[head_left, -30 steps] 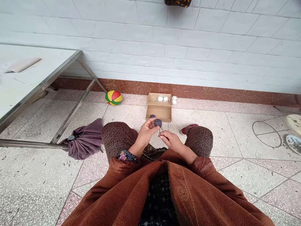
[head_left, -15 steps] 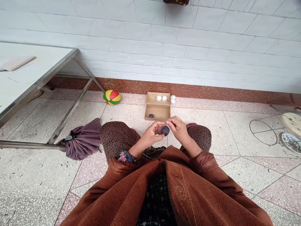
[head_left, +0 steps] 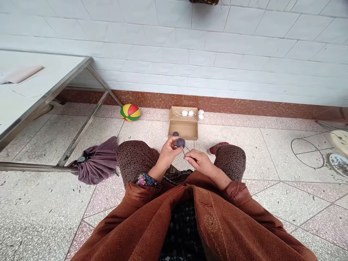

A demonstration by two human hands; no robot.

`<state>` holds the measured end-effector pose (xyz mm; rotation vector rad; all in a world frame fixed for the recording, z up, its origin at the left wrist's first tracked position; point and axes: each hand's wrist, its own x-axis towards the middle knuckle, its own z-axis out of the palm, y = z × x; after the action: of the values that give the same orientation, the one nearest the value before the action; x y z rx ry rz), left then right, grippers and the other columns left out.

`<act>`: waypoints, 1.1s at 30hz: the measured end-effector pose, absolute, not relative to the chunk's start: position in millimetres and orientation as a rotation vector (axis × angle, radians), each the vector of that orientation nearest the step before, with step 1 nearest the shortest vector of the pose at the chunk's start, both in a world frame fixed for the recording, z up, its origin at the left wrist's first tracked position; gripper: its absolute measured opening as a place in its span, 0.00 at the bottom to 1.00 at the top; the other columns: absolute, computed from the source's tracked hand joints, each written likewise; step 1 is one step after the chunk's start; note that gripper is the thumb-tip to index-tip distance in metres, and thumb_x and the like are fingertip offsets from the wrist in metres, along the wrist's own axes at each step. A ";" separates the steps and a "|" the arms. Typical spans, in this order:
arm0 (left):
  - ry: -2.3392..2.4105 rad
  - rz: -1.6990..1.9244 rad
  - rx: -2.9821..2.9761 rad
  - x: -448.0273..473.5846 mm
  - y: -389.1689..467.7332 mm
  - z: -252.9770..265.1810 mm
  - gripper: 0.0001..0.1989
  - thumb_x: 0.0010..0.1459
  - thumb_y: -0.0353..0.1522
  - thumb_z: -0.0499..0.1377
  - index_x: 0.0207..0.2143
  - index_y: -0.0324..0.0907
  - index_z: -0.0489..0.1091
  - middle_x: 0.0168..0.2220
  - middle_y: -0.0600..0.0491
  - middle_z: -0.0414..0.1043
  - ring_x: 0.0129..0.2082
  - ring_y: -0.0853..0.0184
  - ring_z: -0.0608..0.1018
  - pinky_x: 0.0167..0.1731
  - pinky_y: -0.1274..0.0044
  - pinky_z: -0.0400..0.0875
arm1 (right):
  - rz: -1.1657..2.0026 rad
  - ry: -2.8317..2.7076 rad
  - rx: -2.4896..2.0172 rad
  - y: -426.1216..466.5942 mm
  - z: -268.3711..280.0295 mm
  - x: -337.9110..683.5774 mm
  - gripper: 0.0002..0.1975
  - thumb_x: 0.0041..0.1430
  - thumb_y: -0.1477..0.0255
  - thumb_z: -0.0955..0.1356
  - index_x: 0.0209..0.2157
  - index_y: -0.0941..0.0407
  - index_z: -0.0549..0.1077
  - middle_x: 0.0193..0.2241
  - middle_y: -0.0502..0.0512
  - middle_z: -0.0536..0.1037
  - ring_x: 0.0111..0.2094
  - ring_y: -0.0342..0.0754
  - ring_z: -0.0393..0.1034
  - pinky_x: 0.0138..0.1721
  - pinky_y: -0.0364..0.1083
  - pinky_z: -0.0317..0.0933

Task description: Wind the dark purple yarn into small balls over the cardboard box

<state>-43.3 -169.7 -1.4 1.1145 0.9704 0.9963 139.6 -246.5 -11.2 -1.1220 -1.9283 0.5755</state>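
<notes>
My left hand (head_left: 168,152) has its fingers closed round a small ball of dark purple yarn (head_left: 180,143). Just to the right and a little lower, my right hand (head_left: 200,161) pinches a dark strand of yarn (head_left: 187,148) that runs up to the ball. Beyond my hands an open cardboard box (head_left: 187,131) lies on the floor. A second dark purple yarn ball (head_left: 175,134) sits in its front left corner. Two white yarn balls (head_left: 187,113) rest in the box's back part, and more white balls (head_left: 201,114) lie against its right side.
At left stands a metal-framed table (head_left: 46,94) with a folded cloth on top. A purple cloth bag (head_left: 96,161) hangs by its lower bar. A coloured ball (head_left: 130,112) lies near the wall. To the right are a wire ring stand (head_left: 307,153) and a round tray (head_left: 339,162).
The left hand has carried the yarn ball left and slightly up. My right hand has moved lower, drawing the strand out between the hands.
</notes>
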 end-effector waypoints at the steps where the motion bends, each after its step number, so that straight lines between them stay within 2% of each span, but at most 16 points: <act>1: 0.966 0.982 1.151 -44.2 -169.5 -1.5 0.23 0.44 0.33 0.71 0.45 0.43 0.74 0.42 0.53 0.79 0.42 0.64 0.79 0.47 0.72 0.71 | 0.563 -1.924 -1.110 -246.2 -5.0 141.6 0.17 0.81 0.60 0.64 0.42 0.52 0.80 0.34 0.55 0.81 0.35 0.49 0.76 0.41 0.47 0.72; 7: 0.849 0.796 1.327 -43.8 -176.7 2.7 0.24 0.47 0.32 0.71 0.48 0.43 0.75 0.42 0.53 0.78 0.39 0.66 0.77 0.40 0.75 0.70 | 0.475 -1.869 -1.190 -226.4 17.7 157.1 0.13 0.79 0.62 0.67 0.42 0.51 0.82 0.35 0.56 0.82 0.39 0.51 0.77 0.44 0.49 0.72; 13: 0.646 0.795 1.082 -41.3 -182.6 8.8 0.32 0.48 0.32 0.75 0.57 0.46 0.76 0.51 0.49 0.80 0.48 0.63 0.79 0.48 0.73 0.73 | 0.472 -1.684 -1.394 -206.8 -8.5 159.5 0.10 0.77 0.67 0.68 0.39 0.52 0.80 0.36 0.57 0.82 0.40 0.53 0.77 0.45 0.49 0.71; 17: 0.701 0.850 0.956 -41.9 -177.1 3.3 0.29 0.49 0.35 0.77 0.54 0.45 0.80 0.50 0.48 0.81 0.46 0.63 0.79 0.47 0.73 0.73 | 0.548 -1.741 -1.398 -216.0 -34.0 148.0 0.11 0.77 0.69 0.66 0.38 0.52 0.78 0.35 0.55 0.81 0.39 0.52 0.77 0.44 0.48 0.71; 23: 0.906 0.963 1.094 -45.8 -166.3 -10.4 0.28 0.48 0.36 0.76 0.53 0.43 0.79 0.50 0.49 0.82 0.48 0.62 0.80 0.53 0.69 0.74 | 0.574 -1.947 -1.230 -239.2 -31.5 140.3 0.14 0.80 0.63 0.65 0.42 0.53 0.79 0.37 0.57 0.82 0.40 0.51 0.78 0.45 0.48 0.73; 28: 0.969 0.917 1.376 -48.5 -165.5 -10.3 0.26 0.50 0.34 0.72 0.53 0.42 0.80 0.51 0.47 0.78 0.44 0.63 0.81 0.46 0.72 0.76 | 0.520 -1.965 -1.128 -240.5 -1.4 144.9 0.17 0.82 0.60 0.63 0.44 0.52 0.81 0.34 0.56 0.80 0.37 0.50 0.76 0.42 0.47 0.73; 31: 0.925 0.844 1.523 -46.3 -169.8 -4.3 0.25 0.50 0.32 0.71 0.52 0.44 0.81 0.46 0.50 0.75 0.40 0.65 0.79 0.40 0.74 0.76 | 0.476 -1.911 -1.180 -229.9 11.3 152.0 0.18 0.81 0.59 0.63 0.44 0.51 0.81 0.36 0.57 0.81 0.38 0.51 0.77 0.43 0.49 0.73; 33: 0.838 0.788 1.543 -44.4 -173.8 0.6 0.24 0.50 0.32 0.71 0.52 0.44 0.81 0.45 0.50 0.74 0.40 0.65 0.78 0.40 0.74 0.75 | 0.452 -1.847 -1.247 -220.9 13.8 157.7 0.17 0.81 0.59 0.64 0.43 0.51 0.82 0.36 0.57 0.81 0.39 0.52 0.77 0.43 0.49 0.72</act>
<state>-44.4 -173.8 0.6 1.5431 0.8380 0.7878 157.7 -220.9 13.8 -1.2475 -1.8468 0.4524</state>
